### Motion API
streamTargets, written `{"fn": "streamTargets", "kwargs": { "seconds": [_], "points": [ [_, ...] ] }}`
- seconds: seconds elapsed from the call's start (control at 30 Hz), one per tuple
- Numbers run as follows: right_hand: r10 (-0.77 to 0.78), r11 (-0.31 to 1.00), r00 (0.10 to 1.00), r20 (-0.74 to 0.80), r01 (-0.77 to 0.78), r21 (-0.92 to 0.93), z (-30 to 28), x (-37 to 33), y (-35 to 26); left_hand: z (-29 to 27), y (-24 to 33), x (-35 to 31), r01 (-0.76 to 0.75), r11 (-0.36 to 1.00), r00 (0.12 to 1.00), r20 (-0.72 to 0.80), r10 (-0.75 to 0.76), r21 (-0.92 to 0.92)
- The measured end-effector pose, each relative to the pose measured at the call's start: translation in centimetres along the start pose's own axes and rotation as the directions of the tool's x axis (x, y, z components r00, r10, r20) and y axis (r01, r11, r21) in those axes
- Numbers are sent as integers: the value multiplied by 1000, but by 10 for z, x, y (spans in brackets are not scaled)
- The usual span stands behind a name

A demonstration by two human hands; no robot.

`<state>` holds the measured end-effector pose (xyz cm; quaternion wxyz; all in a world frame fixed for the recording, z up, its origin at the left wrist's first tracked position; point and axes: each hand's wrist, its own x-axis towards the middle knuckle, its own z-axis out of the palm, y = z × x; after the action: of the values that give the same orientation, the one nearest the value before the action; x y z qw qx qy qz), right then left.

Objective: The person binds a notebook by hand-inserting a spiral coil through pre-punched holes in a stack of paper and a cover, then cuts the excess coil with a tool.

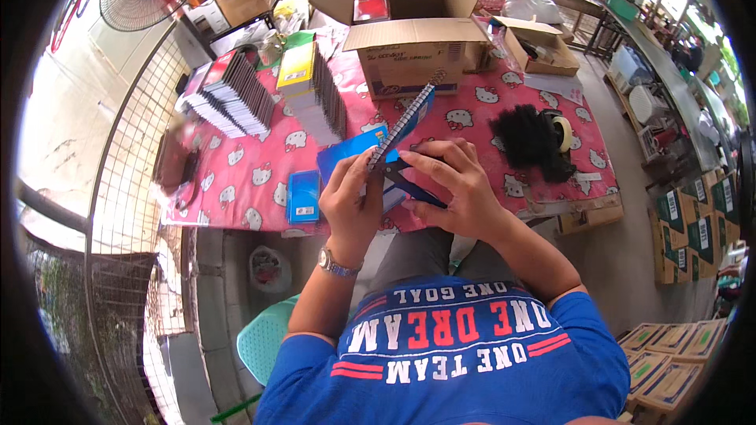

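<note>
My left hand (347,193) grips a spiral notebook (408,123) with a blue cover, held up on edge so its wire binding slants away from me. In my right hand (463,189) are pliers (420,188) with dark blue handles, spread apart between thumb and fingers. Their jaws are at the near end of the wire spine, partly hidden by my left fingers. Beneath the held notebook, another blue notebook (337,155) lies on the table. Left of my left wrist is a small blue notebook (303,197), flat near the table's front edge.
A pink patterned cloth covers the table (256,177). Notebook stacks with yellow (303,71) and red (228,79) covers stand at the back left. An open cardboard box (417,55) is behind my hands. Black fuzzy material (524,138) and a tape roll (562,134) lie right.
</note>
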<state>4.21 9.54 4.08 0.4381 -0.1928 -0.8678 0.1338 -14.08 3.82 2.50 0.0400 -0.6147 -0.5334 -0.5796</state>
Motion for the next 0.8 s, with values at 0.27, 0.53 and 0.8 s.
{"fn": "streamTargets", "kwargs": {
  "seconds": [0.27,0.53,0.8],
  "points": [
    [8,1000,999,31,-8,-4,-1,-4,-15,-7,-2,-5,-110,990,993,-42,114,90],
    [-8,1000,999,49,8,-7,5,15,-16,-19,-17,1,-66,995,994,-83,72,76],
    [405,261,767,497,-619,741,39,5,-4,-57,-76,2,-326,758,924,20,383,564]
  ]
}}
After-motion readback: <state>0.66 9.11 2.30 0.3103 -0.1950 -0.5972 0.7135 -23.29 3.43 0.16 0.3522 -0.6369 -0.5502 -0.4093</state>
